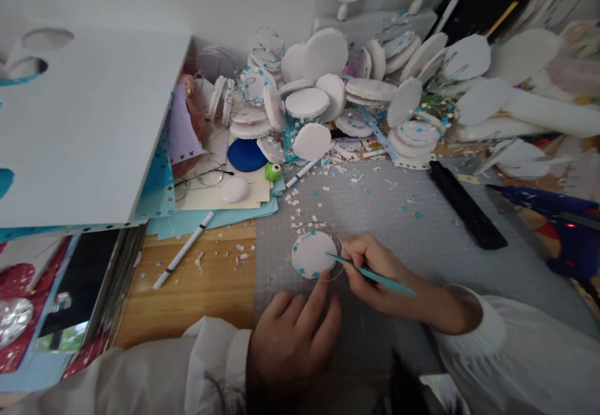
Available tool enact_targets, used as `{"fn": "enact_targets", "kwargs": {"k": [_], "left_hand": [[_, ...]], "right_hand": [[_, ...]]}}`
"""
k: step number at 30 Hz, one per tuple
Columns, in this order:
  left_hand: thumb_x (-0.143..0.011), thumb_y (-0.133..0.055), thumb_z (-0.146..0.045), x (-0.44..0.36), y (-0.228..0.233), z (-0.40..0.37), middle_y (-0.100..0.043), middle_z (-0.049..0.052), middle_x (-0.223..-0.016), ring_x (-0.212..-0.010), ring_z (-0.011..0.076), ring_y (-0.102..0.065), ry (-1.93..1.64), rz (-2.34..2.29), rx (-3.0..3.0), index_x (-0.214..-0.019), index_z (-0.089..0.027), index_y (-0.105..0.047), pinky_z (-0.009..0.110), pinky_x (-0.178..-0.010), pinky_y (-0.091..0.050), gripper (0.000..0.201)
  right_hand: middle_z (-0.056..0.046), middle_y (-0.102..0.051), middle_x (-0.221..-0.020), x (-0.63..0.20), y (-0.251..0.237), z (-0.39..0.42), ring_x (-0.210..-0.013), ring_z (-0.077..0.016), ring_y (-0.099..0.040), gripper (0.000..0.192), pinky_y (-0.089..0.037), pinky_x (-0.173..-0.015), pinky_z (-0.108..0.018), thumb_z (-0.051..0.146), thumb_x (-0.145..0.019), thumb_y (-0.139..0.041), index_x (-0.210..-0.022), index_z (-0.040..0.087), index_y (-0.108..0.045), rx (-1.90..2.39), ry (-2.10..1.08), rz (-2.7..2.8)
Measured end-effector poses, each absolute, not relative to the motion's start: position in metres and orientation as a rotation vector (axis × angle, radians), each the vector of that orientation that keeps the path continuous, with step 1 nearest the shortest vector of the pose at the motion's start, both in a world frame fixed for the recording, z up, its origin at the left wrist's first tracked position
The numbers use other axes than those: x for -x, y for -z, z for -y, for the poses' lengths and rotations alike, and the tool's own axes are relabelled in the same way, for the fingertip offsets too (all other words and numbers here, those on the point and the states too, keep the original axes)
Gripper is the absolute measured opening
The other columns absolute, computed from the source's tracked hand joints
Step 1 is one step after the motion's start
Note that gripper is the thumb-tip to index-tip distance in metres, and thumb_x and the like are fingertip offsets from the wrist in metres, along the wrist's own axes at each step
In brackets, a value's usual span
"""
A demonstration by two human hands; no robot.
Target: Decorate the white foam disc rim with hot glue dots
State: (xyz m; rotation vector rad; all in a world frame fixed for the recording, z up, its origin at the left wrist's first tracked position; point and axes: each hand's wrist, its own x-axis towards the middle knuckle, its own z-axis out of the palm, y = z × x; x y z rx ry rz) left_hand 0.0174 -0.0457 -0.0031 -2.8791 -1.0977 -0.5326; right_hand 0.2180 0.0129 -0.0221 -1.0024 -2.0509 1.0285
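Head view: my left hand point(293, 334) pins the white disc point(313, 254) with one fingertip; my right hand point(375, 271) pinches the teal tweezers point(370, 272), placing confetti; next wants a steady tip

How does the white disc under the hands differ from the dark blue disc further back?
The white disc lies on the grey mat, dotted with blue bits at its rim, touched by the left hand. The dark blue disc is plain, untouched, among clutter, partly covered by other discs. Both are round and lie flat.

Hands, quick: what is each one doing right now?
Left hand: holds nothing, index fingertip pressing the white disc's edge.
Right hand: closed on teal tweezers, tip over the disc.
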Motion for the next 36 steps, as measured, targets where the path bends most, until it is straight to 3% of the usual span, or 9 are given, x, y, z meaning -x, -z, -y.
{"fn": "enact_targets", "kwargs": {"k": [6, 22, 29, 36], "left_hand": [[-0.086, -0.043, -0.021, -0.019, 0.002, 0.045, -0.069, 0.014, -0.113, -0.055, 0.0155, -0.059, 0.642, 1.068, 2.864, -0.095, -0.014, -0.063, 0.033, -0.054, -0.035, 0.023], [-0.084, -0.040, -0.025, -0.018, 0.003, 0.046, -0.063, 0.018, -0.122, -0.065, 0.0179, -0.063, 0.559, 1.138, 2.882, -0.107, -0.010, -0.062, 0.033, -0.059, -0.039, 0.035], [-0.090, -0.039, -0.016, -0.018, -0.003, 0.043, -0.075, 0.007, -0.096, -0.054, 0.0131, -0.057, 0.816, 1.015, 2.823, -0.089, -0.015, -0.064, 0.031, -0.053, -0.036, 0.026], [-0.083, -0.046, -0.024, -0.014, -0.004, 0.053, -0.067, 0.016, -0.116, -0.063, 0.0170, -0.062, 0.608, 1.126, 2.804, -0.100, -0.014, -0.062, 0.034, -0.059, -0.040, 0.026]], "right_hand": [[0.004, -0.039, -0.072, -0.217, 0.020, -0.013, -0.061, -0.0099, -0.037, 0.020, -0.032, -0.056, -0.023, 0.009, -0.084, -0.046, -0.084, 0.023, -0.031, 1.005, -1.016, 2.046], [0.004, -0.039, -0.072, -0.216, 0.019, -0.014, -0.062, -0.0102, -0.037, 0.019, -0.032, -0.056, -0.023, 0.010, -0.084, -0.045, -0.083, 0.023, -0.031, 0.994, -1.004, 2.064], [0.004, -0.040, -0.072, -0.217, 0.017, -0.014, -0.061, -0.0103, -0.035, 0.018, -0.031, -0.055, -0.023, 0.012, -0.086, -0.044, -0.082, 0.023, -0.030, 1.015, -1.065, 2.060], [0.003, -0.039, -0.073, -0.216, 0.020, -0.014, -0.061, -0.0108, -0.035, 0.018, -0.031, -0.055, -0.024, 0.012, -0.086, -0.045, -0.082, 0.023, -0.031, 1.012, -1.115, 1.993]]}}
